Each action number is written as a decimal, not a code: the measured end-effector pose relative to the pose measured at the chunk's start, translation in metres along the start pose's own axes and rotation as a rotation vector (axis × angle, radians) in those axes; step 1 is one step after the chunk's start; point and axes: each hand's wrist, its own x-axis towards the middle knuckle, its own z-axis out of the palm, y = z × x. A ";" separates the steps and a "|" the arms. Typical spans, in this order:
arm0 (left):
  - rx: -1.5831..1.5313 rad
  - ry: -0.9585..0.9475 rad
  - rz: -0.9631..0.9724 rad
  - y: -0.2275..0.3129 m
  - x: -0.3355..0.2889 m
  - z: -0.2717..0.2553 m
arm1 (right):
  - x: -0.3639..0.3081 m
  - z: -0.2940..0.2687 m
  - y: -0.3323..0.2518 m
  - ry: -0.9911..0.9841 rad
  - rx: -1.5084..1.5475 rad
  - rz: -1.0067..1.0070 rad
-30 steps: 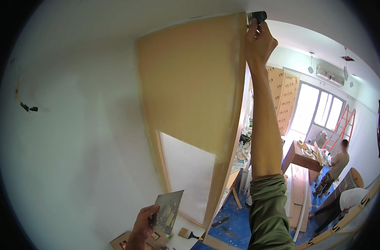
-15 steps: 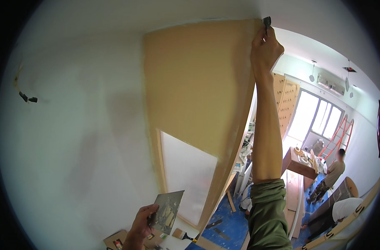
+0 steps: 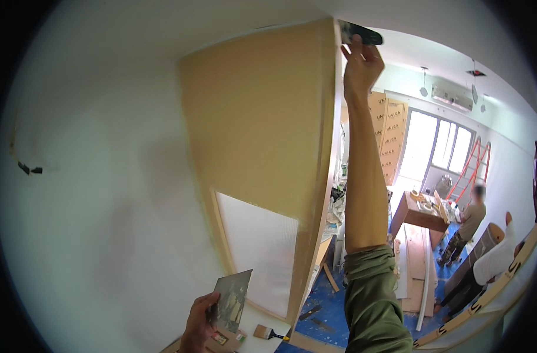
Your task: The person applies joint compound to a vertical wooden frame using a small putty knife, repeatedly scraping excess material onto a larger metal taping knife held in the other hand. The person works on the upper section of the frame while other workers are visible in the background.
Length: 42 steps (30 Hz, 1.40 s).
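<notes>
Overhead, the right hand (image 3: 363, 67), fingers pinched closed, holds a scraper (image 3: 369, 35) at the top right corner of the tan panel (image 3: 256, 117). Below, near its lower edge, the left hand (image 3: 200, 317) clasps a smeared plate (image 3: 233, 299)

Metal plate (image 3: 232, 301): grey w/ cream smears. Putty knife (image 3: 367, 34): near-blk handle. Rolled sleeve (image 3: 374, 300): olive grn. Big panel (image 3: 256, 117): plain tan. Ribbed sheet (image 3: 259, 253): translucent wht, fine-lined. Wall (image 3: 103, 176): off-wht. Paintbrush (image 3: 269, 333): tan, blk, ylw. Floor sheeting (image 3: 334, 307): blue. Stepladder (image 3: 488, 159): red-orange. Co-worker's trousers (image 3: 455, 247): camo; shirt (image 3: 473, 219): khaki.
</notes>
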 end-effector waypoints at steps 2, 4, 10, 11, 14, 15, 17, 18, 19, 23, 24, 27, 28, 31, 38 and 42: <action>-0.010 0.014 0.003 0.000 -0.003 0.003 | 0.010 -0.013 0.014 -0.051 -0.064 -0.034; -0.022 0.059 0.029 0.001 -0.008 0.005 | 0.008 -0.011 0.019 -0.046 0.028 0.004; 0.039 0.065 0.074 0.000 -0.009 -0.001 | 0.008 -0.013 0.016 -0.048 -0.143 0.000; 0.017 0.092 0.072 -0.001 -0.010 -0.003 | 0.007 -0.012 0.014 -0.027 -0.154 0.005; -0.015 0.113 0.076 -0.005 -0.010 -0.004 | 0.005 -0.010 0.009 -0.019 -0.168 0.013; 0.007 0.089 0.088 -0.006 -0.010 -0.006 | 0.005 -0.010 0.007 -0.017 -0.196 0.002; 0.025 0.064 0.091 -0.007 -0.008 -0.008 | 0.003 -0.013 0.000 -0.035 -0.238 -0.045; 0.017 0.064 0.081 -0.008 -0.008 -0.008 | 0.000 -0.013 -0.004 -0.047 -0.260 -0.068; 0.010 0.064 0.069 -0.008 -0.007 -0.008 | -0.001 -0.014 -0.005 -0.062 -0.267 -0.070; 0.052 0.031 0.058 -0.008 -0.008 -0.007 | -0.022 -0.013 -0.012 -0.099 -0.164 -0.003; 0.042 0.047 0.047 -0.008 -0.007 -0.013 | -0.032 -0.015 -0.017 -0.095 -0.109 0.033; 0.074 0.051 0.052 -0.007 -0.008 -0.003 | -0.055 -0.032 -0.020 -0.007 0.165 0.126; 0.095 0.046 0.062 -0.007 -0.007 0.003 | -0.057 -0.038 -0.020 0.037 0.266 0.149; 0.078 0.078 0.050 -0.009 -0.004 0.000 | -0.046 -0.048 -0.014 0.022 0.262 0.138; 0.062 0.187 0.078 -0.014 -0.013 0.000 | -0.010 -0.044 0.002 -0.046 0.264 0.061; 0.024 0.227 0.120 -0.016 -0.019 0.002 | -0.019 -0.048 0.004 -0.098 0.163 0.164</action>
